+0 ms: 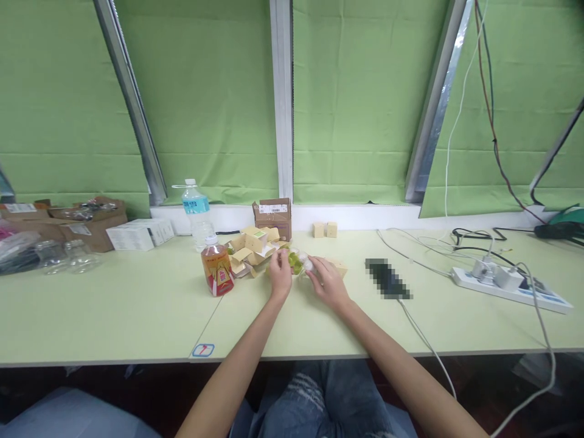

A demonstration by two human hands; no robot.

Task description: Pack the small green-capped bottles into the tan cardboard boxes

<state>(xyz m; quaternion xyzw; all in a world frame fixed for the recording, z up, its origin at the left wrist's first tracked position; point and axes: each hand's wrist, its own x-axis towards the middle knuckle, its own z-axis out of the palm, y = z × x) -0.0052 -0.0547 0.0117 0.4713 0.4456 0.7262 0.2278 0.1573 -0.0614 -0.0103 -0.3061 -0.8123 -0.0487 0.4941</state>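
Both my hands meet over the pale green table (137, 310). My left hand (279, 277) and my right hand (327, 281) together grip a small clear packet with green pieces inside (297, 262). Just behind my left hand lies a heap of small tan cardboard boxes (252, 246), some unfolded. A tan box (338, 266) sits by my right hand. An orange drink bottle (217, 268) stands to the left of my left hand.
A water bottle (197, 214) and a brown carton (273, 216) stand at the back. Two small tan cubes (325, 229) sit near the wall. White boxes (141, 233) and brown cartons (89, 222) fill the left. A power strip (506, 285) with cables lies right.
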